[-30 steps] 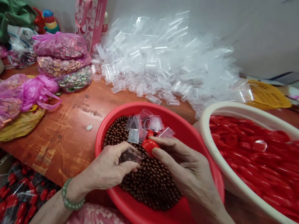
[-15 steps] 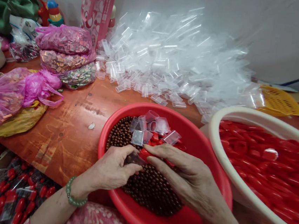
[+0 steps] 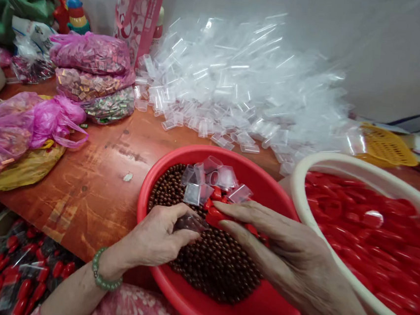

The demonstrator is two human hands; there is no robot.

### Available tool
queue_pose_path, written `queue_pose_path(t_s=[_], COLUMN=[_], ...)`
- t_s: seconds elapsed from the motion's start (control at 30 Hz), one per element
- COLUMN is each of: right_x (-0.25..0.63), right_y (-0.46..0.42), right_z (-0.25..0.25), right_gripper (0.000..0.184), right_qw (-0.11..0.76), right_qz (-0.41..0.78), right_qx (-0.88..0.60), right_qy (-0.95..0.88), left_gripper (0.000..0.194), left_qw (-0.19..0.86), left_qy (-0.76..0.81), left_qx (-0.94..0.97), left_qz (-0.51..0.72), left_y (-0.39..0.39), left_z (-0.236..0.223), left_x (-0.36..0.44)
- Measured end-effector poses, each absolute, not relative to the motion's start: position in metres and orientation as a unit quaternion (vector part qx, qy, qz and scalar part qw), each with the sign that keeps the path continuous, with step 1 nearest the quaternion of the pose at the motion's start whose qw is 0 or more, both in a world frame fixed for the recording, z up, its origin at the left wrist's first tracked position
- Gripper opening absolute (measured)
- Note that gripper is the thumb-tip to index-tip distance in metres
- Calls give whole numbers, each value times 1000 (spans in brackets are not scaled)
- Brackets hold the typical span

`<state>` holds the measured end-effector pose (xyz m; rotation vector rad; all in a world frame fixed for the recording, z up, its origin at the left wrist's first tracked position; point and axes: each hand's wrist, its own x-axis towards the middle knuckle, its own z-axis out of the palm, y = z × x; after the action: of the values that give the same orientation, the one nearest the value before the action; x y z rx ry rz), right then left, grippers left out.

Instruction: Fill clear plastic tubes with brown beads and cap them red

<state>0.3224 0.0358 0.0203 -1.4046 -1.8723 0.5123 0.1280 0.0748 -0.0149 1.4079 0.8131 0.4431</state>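
My left hand, with a green bead bracelet at the wrist, pinches a small clear plastic sleeve that looks dark inside. Just right of its open end, my right hand has a red plastic cap between thumb and fingers; a small gap parts the cap from the sleeve. Both hands are over a red basin holding small glossy brown balls. Several empty clear sleeves and more red caps lie on the balls, partly hidden behind my right hand.
A large heap of clear sleeves lies against the wall. At the right stands a cream tub full of red parts. Pink bags occupy the left; filled red-capped pieces lie below the table edge. A yellow basket sits far right.
My right hand has shifted right with the red cap, drawing it slightly away from the sleeve. My left hand has hardly moved. The view has turned slightly.
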Motion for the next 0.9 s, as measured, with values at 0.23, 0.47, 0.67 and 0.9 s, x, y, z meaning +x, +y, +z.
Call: queue_pose_path(t_s=[0.23,0.47,0.67,0.9], right_x=[314,338,315,294], right_y=[39,25,37,45], right_z=[20,21,18,9], right_gripper=[25,21,22,17], right_qw=[333,298,390,469], right_qz=[196,153,195,310], right_qx=[-508,-541,-568,-627], right_qy=[-770,-772,-698,-540], left_gripper=[11,14,18,27], left_qw=[659,691,756,876], left_qy=[357,351,316,219], left_qx=[630,595,523,365], left_qz=[202,213,233,228], left_y=[76,78,78,83], left_z=[-15,-13,-16,-23], left_x=[127,128,127,118])
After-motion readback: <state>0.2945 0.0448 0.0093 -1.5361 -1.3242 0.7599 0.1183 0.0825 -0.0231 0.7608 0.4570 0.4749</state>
